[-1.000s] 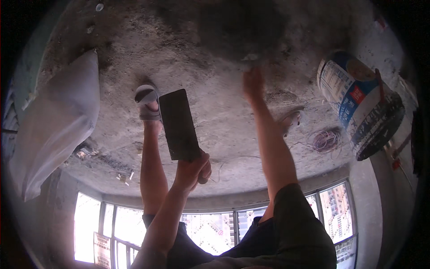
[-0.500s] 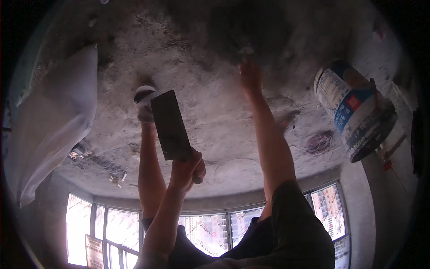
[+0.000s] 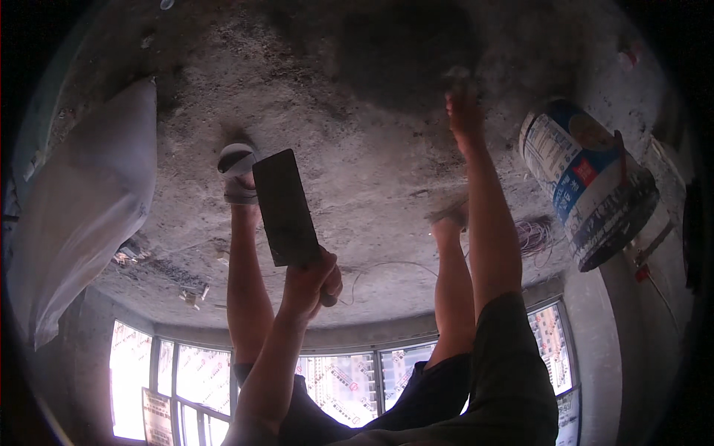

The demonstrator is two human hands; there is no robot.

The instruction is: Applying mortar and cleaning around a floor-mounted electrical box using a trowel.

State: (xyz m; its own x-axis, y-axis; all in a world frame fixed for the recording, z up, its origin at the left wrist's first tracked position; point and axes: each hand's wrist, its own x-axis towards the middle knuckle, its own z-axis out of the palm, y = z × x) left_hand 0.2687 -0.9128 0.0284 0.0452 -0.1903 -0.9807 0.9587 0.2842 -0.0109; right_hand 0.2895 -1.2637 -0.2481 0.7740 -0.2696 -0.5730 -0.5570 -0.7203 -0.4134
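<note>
Clutching a dark trowel (image 3: 284, 208), left hand (image 3: 306, 286) was near, right hand (image 3: 465, 125) was far and apart, its grip unclear

The flat hand tool (image 3: 285, 208) shows a dark, matt, even face; whether it is metal or plastic cannot be told. The floor (image 3: 349, 178) is rough, gritty, dull concrete. The bag (image 3: 89, 215) looks like smooth, creased plastic with a faint sheen. The bucket (image 3: 576, 175) looks plastic, its lower part crusted and smeared. The shorts (image 3: 513, 357) are matt cloth.
</note>
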